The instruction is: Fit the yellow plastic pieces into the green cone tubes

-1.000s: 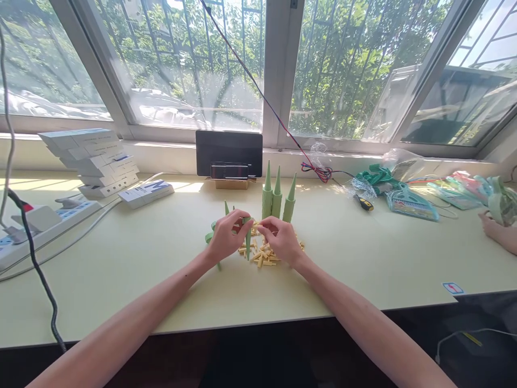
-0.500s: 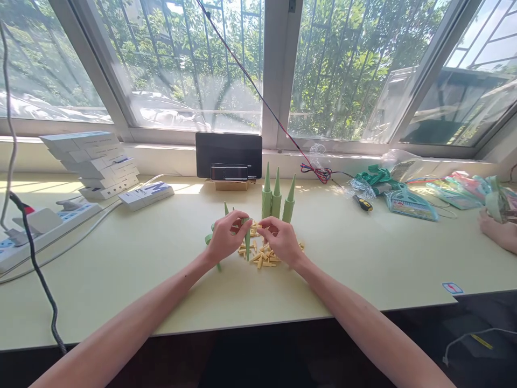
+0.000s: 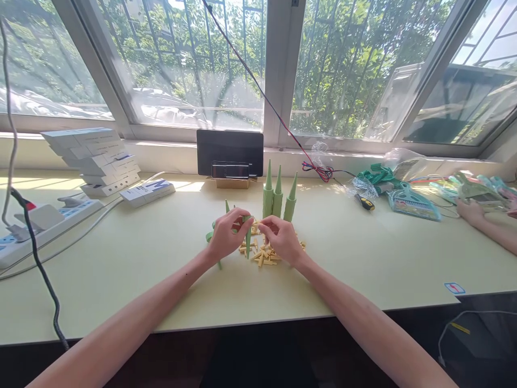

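My left hand [image 3: 228,231] is closed in a pinch around a green pointed cone [image 3: 247,245], its narrow tip hanging downward. Close beside it, my right hand [image 3: 281,235] has thumb and forefinger pressed together near the cone's wide end; whatever is between them is too small to make out against the yellow bits. A pile of small yellow pegs [image 3: 264,255] lies on the table beneath both hands. Just behind stand three green cylinders with pointed tops [image 3: 277,199]. More green parts [image 3: 209,236] show partly behind my left hand.
A black tablet [image 3: 230,148] and a phone [image 3: 230,170] lean upright at the back. White boxes [image 3: 100,161] are stacked left, near a power strip [image 3: 52,229]. A yellow-black cutter [image 3: 365,202] and bagged items [image 3: 416,203] lie right. Another person's hand [image 3: 470,213] is far right.
My hands stay almost in place, with the cone still tip down in the left. The other person's hand at the far right has moved leftward to the bagged items. The view has shifted slightly.
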Motion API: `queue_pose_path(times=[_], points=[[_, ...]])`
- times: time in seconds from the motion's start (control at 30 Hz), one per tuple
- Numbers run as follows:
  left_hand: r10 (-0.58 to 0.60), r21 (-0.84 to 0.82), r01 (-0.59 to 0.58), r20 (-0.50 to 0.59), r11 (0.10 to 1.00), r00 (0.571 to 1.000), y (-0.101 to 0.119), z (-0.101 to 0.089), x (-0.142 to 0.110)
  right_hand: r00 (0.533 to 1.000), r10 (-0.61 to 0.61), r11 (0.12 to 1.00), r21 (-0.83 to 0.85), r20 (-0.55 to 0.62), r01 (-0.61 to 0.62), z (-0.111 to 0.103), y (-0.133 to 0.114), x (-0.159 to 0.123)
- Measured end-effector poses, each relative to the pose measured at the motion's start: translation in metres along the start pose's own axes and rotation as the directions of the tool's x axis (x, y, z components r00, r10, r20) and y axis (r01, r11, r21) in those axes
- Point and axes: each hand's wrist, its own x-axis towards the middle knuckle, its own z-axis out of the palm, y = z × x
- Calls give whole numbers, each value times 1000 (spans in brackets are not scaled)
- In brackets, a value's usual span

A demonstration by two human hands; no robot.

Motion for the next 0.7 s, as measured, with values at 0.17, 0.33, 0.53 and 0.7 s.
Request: queue_pose_path(times=[0.17,0.33,0.53,0.7], points=[[1,-1,-1,9,1000,1000,-1,1,0,1000,-11,1000,-9,11,11,0,3,0],[29,-15,-28,26,999,999,-3,0,-2,1000,6,999,-47,28,-5,0,5,-1],[70,-7,-70,33,998,997,-2,0,-2,1000,7,997,-73,9,-6,1,3,-1],[84,-23,-83,46,996,995,-1,0,-2,999,30,997,-71,29,-28,2,3,-1]])
